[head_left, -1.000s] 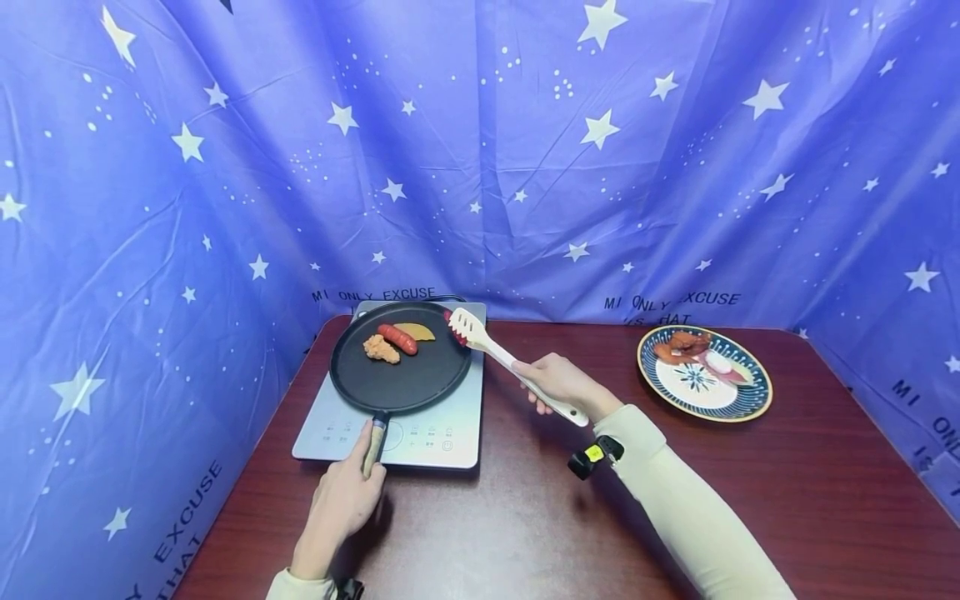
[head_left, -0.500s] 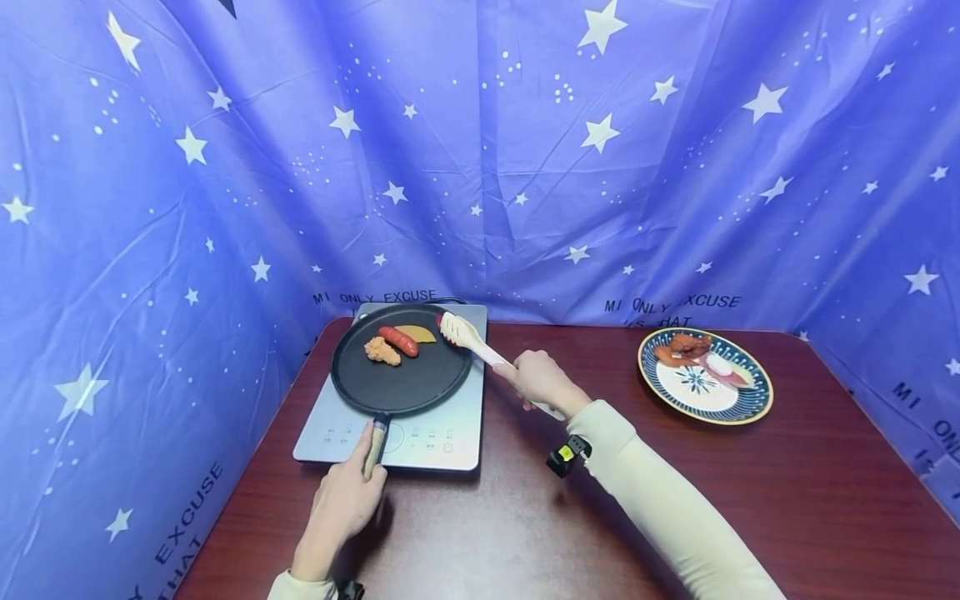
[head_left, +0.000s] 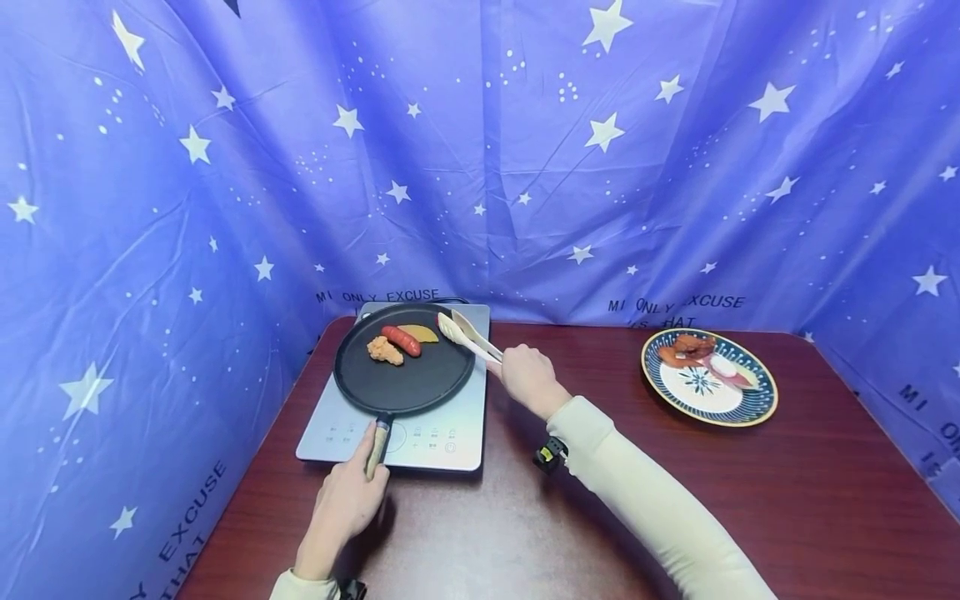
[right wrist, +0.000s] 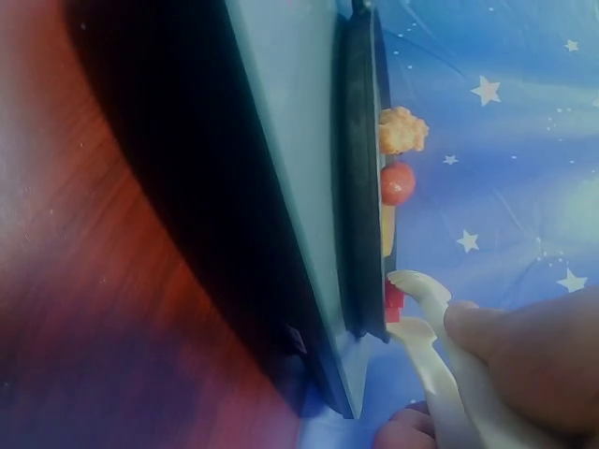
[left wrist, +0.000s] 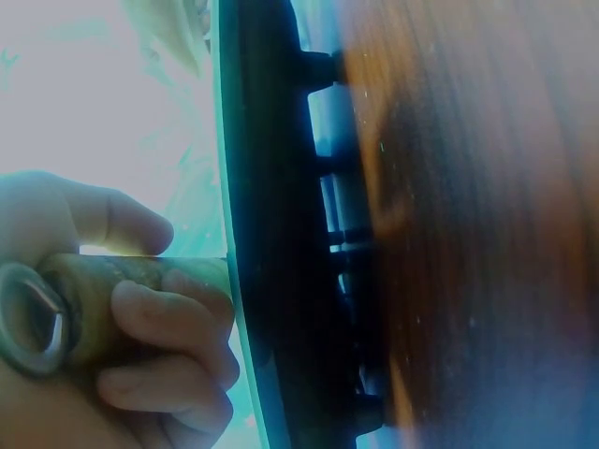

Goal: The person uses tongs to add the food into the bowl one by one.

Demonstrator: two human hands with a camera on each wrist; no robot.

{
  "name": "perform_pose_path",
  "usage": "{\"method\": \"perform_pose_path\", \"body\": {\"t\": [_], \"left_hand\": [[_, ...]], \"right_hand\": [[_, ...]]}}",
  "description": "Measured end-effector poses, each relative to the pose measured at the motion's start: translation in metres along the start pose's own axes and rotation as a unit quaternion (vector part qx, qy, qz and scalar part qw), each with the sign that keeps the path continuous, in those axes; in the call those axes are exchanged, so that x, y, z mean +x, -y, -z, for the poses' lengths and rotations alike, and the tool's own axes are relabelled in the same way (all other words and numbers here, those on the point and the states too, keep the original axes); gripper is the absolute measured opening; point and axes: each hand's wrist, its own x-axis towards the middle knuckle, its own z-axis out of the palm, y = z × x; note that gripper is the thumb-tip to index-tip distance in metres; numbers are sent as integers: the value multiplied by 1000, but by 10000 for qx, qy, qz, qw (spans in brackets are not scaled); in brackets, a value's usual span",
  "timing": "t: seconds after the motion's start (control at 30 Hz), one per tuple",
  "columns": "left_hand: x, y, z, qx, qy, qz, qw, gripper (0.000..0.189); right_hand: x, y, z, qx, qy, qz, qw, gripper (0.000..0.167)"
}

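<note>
My left hand [head_left: 347, 498] grips the wooden handle [left wrist: 94, 304] of a round black frying pan [head_left: 405, 392]. The pan rests on a silver induction cooker [head_left: 318, 433]. My right hand [head_left: 531, 379] holds cream tongs [head_left: 454, 328] at the pan's right edge, their arms spread apart. In the right wrist view a small red piece of food [right wrist: 394, 299] lies between the tong tips; its kind is unclear. Farther left in the pan lie a scored sausage [head_left: 402, 340], a fried chicken piece [head_left: 386, 351] and a yellow half-round piece [head_left: 422, 334].
A patterned plate [head_left: 756, 415] stands at the right of the dark red table [head_left: 510, 533]. It bears brown fried meat [head_left: 686, 348] and a pinkish slice with a white round part [head_left: 723, 367]. A blue star-printed curtain [head_left: 525, 167] surrounds the table.
My right hand has moved left and turned, bringing the tongs over the pan's right edge. Their arms now show apart, and the red piece sits at the pan's edge. The left hand stays put.
</note>
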Motion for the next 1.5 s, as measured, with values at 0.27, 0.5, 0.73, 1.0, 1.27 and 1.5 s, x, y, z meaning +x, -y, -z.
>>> {"method": "perform_pose_path", "body": {"t": [0.27, 0.5, 0.73, 1.0, 1.27, 1.5], "left_hand": [[0, 0, 0, 19, -1, -6, 10000, 70], [0, 0, -1, -15, 28, 33, 10000, 70], [-1, 1, -1, -3, 22, 56, 10000, 70], [0, 0, 0, -7, 22, 70, 10000, 69], [0, 0, 0, -3, 64, 103, 9999, 70], [1, -1, 0, -7, 15, 55, 10000, 70]], "right_hand": [[11, 4, -3, -295, 67, 71, 9995, 40], [18, 12, -8, -482, 287, 26, 9984, 39], [19, 20, -10, -547, 267, 143, 9980, 39], [17, 30, -10, -561, 404, 263, 9973, 41], [16, 36, -14, -564, 462, 247, 9970, 40], [14, 42, -11, -517, 437, 263, 9974, 40]]}}
